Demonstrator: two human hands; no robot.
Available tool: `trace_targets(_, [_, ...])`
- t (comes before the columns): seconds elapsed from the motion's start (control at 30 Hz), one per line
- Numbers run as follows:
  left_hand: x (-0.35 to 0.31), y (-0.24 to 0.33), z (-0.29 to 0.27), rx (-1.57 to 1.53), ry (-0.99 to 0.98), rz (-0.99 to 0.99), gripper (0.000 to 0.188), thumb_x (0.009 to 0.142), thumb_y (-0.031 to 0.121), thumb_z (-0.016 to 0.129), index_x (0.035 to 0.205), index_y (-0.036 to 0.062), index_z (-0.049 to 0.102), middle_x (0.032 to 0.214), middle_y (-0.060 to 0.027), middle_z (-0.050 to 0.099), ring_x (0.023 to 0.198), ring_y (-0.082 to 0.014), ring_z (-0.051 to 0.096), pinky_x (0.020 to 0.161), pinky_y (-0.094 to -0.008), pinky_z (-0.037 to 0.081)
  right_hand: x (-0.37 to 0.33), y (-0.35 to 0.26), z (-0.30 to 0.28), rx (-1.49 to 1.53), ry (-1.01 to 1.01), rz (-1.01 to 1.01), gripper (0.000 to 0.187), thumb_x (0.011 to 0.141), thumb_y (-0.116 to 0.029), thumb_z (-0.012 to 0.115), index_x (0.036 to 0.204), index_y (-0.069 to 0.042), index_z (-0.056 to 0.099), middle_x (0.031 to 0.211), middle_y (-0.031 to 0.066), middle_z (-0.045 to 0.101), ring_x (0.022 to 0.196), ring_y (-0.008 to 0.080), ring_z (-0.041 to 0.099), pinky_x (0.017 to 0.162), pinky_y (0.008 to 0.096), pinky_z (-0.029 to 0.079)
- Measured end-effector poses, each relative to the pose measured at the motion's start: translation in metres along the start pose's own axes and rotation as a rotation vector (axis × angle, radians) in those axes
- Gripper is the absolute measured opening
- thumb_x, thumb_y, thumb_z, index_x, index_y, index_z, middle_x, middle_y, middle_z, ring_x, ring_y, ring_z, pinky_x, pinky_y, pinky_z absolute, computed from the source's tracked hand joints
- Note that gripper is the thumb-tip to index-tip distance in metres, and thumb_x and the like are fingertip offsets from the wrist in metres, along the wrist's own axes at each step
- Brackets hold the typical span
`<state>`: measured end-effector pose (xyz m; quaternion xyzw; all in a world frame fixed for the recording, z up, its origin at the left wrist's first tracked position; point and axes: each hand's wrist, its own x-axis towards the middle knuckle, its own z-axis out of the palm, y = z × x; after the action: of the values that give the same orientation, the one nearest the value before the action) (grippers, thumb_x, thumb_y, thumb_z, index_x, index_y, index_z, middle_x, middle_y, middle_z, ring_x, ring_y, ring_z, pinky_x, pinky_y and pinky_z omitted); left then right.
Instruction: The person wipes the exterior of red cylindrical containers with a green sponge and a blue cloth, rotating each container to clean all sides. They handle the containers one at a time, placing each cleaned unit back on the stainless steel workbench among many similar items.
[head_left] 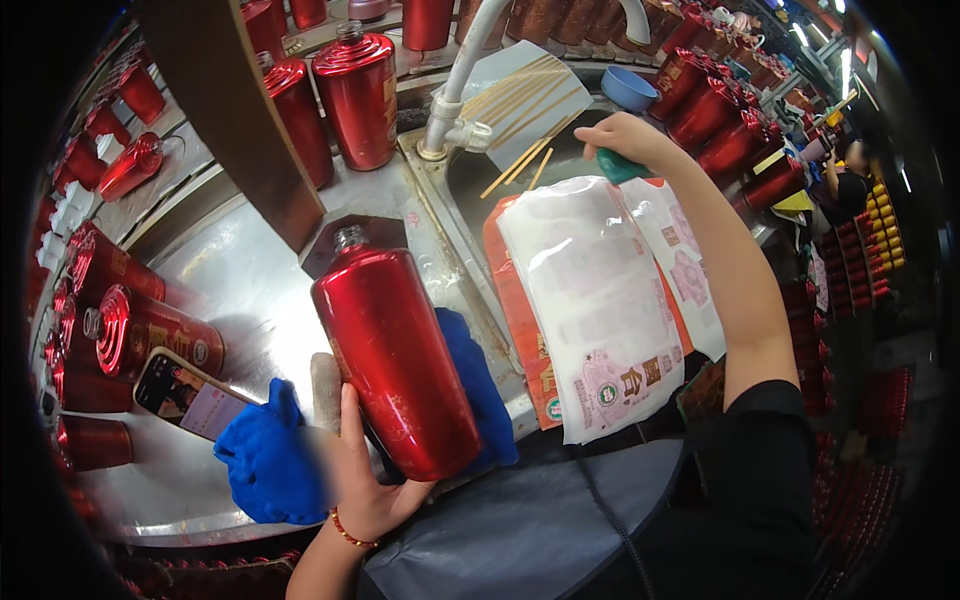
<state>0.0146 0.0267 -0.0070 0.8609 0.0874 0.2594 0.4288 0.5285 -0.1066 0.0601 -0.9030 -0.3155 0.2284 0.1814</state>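
A glossy red bottle (400, 360) with a bare glass neck leans over the front of the metal counter. Around its base, at the left and below, is my left hand (370, 490); one finger seems to wear a grey cover. My right hand (640, 145) is raised over the sink, closed on a dark green cloth or sponge (620, 166). Below it, printed decal sheets (590, 300) with pink and gold designs lie on an orange-red backing (515, 310). A crumpled blue cloth (265, 460) sits left of my hand, and more blue cloth (475, 385) shows behind the bottle.
A phone (185, 392) lies at the left, beside decorated red bottles (160, 335). Two more bottles (357, 95) stand behind a brown post (235, 110). A white faucet (455, 110), wooden sticks (530, 165) and a blue bowl (628, 88) are at the sink.
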Motion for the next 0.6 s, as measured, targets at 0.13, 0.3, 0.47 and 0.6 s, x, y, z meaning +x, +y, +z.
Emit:
trace_targets(0.13, [0.007, 0.003, -0.005, 0.150, -0.007, 0.004, 0.122, 0.068, 0.035, 0.093, 0.158, -0.0038, 0.020, 0.157, -0.0259, 0.029, 0.145, -0.0394, 0.035, 0.118, -0.0461, 0.030, 0.050, 0.036, -0.016, -0.435, 0.119, 0.079, 0.042, 0.082, -0.044, 0.078, 0.084, -0.001, 0.079, 0.070, 0.0124, 0.068, 0.066, 0.0221, 0.064, 0.069, 0.0374, 0.051])
trace_targets(0.3, [0.003, 0.000, -0.002, 0.265, -0.001, 0.031, 0.123, 0.065, 0.044, 0.092, 0.156, -0.0043, 0.024, 0.156, -0.0267, 0.031, 0.146, -0.0442, 0.030, 0.118, -0.0501, 0.026, 0.075, 0.074, -0.015, -0.486, 0.014, 0.122, 0.044, 0.073, -0.042, 0.085, 0.085, 0.000, 0.078, 0.074, 0.0145, 0.070, 0.068, 0.0230, 0.065, 0.070, 0.0375, 0.051])
trace_targets(0.47, [0.001, -0.002, -0.003, 0.284, -0.013, 0.007, 0.122, 0.065, 0.044, 0.092, 0.156, -0.0038, 0.026, 0.156, -0.0272, 0.031, 0.147, -0.0448, 0.028, 0.119, -0.0512, 0.025, 0.077, 0.073, 0.015, -0.457, -0.065, 0.111, 0.031, 0.069, -0.026, 0.089, 0.086, -0.001, 0.080, 0.075, 0.0069, 0.071, 0.068, 0.0166, 0.063, 0.068, 0.0337, 0.051])
trace_targets(0.6, [0.006, 0.002, -0.003, 0.321, 0.010, -0.003, 0.119, 0.063, 0.045, 0.095, 0.153, -0.0039, 0.033, 0.154, -0.0270, 0.031, 0.145, -0.0448, 0.029, 0.118, -0.0494, 0.027, 0.054, 0.051, -0.003, 0.016, 0.017, 0.017, 0.030, 0.074, -0.029, 0.087, 0.084, -0.002, 0.080, 0.074, 0.0057, 0.072, 0.067, 0.0134, 0.060, 0.066, 0.0314, 0.049])
